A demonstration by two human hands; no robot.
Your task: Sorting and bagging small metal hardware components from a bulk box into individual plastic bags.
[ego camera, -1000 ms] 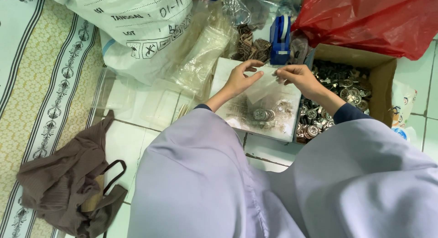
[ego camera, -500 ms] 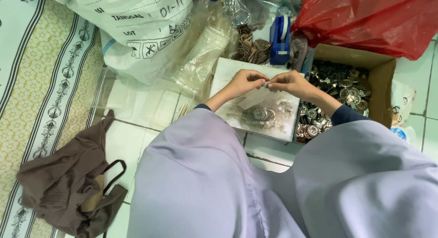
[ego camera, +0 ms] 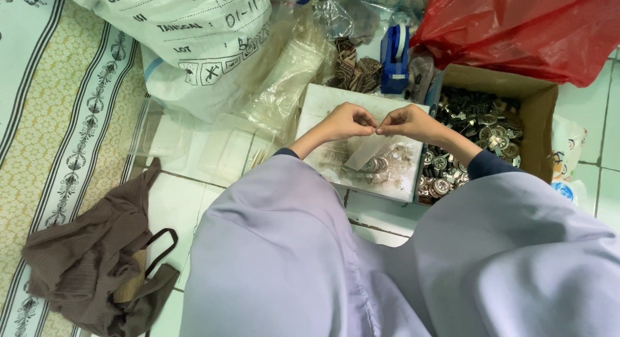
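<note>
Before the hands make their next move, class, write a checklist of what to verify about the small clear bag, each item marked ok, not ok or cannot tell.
1. Both hands pinch the bag top: left hand and right hand meet there. Ok.
2. Small clear bag hangs over the white tray, not the floor. Ok.
3. Metal pieces sit low in the bag. Ok.
4. Bag top sealed. Cannot tell, fingers cover it.
5. Cardboard box of metal parts beside the right hand. Ok.
6. Blue tape dispenser behind the tray. Ok.
</note>
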